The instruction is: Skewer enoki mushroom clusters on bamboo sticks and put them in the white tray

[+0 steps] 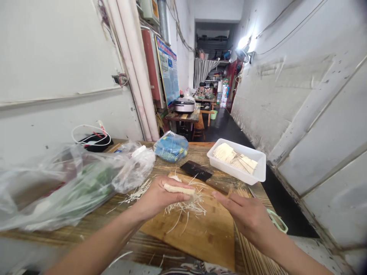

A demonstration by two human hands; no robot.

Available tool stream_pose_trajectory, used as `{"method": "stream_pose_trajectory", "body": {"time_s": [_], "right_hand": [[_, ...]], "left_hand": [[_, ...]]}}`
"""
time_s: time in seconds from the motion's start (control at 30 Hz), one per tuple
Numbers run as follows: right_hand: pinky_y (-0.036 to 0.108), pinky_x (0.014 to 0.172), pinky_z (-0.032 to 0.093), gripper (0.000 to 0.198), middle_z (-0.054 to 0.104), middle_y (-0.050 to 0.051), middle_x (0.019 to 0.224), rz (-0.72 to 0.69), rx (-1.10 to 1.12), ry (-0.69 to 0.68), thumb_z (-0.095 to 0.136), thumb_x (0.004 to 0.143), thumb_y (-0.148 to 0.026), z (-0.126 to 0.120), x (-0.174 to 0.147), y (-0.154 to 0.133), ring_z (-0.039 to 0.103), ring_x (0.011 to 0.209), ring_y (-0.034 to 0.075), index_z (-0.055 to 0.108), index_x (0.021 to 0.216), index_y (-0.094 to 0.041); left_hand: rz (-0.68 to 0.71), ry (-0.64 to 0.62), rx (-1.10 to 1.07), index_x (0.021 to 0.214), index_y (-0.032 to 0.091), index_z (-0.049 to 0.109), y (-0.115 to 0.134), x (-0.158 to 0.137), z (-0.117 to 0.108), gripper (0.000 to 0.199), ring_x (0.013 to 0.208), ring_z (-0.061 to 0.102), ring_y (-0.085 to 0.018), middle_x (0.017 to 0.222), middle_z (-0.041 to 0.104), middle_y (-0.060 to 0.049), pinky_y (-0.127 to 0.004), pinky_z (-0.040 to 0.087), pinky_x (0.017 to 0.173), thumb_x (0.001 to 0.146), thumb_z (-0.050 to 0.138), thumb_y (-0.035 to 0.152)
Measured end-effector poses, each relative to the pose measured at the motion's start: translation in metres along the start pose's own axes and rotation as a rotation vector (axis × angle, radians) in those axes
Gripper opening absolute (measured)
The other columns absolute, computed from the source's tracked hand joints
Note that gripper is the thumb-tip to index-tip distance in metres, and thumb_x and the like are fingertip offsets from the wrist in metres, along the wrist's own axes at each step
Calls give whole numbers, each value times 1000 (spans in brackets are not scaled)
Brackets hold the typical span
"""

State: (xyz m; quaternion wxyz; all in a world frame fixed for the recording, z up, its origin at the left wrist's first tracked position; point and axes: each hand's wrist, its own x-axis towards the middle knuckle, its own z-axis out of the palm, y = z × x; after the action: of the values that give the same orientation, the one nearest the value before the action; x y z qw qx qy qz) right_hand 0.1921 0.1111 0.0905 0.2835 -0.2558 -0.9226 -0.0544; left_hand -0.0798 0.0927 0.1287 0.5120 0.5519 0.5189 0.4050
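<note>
Left hand [156, 195] pinching pale bundle [178, 190] over cutting board [212, 236], by the surface's [197, 152] near edge. Right hand [249, 210] just right of bundle, fingertips drawn narrow; cannot tell if gripping anything. Bundle partly hidden by thumb; forearms cut off.

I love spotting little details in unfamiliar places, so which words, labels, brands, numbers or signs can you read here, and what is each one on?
No text is clear enough to quote.
Wall poster on the left: a blue heading and blocks of print, too blurred to read.
Cartons at the back: coloured printing, too small to read.
</note>
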Motion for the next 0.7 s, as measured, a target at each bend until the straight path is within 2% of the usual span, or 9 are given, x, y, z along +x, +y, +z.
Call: {"method": "stream_pose_trajectory", "body": {"time_s": [0.2, 0.33, 0.5, 0.7], "right_hand": [[23, 50, 41, 46, 56, 2, 72, -19, 97, -25, 35, 92, -6, -4, 10, 1, 53, 57, 13, 45, 134, -19], [23, 52, 42, 46, 58, 3, 75, 5, 163, -33, 37, 91, -6, -5, 17, -2, 55, 60, 13, 47, 133, -20], [22, 49, 39, 43, 59, 2, 72, -14, 242, 9, 40, 91, -7, -2, 25, -1, 54, 58, 12, 51, 129, -21], [22, 57, 43, 45, 64, 3, 84, -4, 384, -7, 42, 92, -7, 1, 27, -1, 58, 68, 12, 48, 133, -26]], "left_hand": [[5, 7, -8, 81, 19, 77, 5, -3, 3, 26, 86, 70, -24, 91, 75, -6, -31, 55, 77, 57, 81, 30], [28, 16, -24, 81, 20, 77, 7, -4, 3, 24, 86, 70, -23, 90, 75, -5, -29, 55, 77, 58, 80, 27], [29, -6, -39, 81, 21, 77, 8, -5, 2, 24, 84, 71, -21, 90, 75, -5, -27, 55, 76, 57, 81, 25], [62, -31, -24, 82, 21, 77, 10, -5, 5, 24, 82, 71, -21, 89, 75, -4, -28, 56, 76, 58, 79, 23]]}}
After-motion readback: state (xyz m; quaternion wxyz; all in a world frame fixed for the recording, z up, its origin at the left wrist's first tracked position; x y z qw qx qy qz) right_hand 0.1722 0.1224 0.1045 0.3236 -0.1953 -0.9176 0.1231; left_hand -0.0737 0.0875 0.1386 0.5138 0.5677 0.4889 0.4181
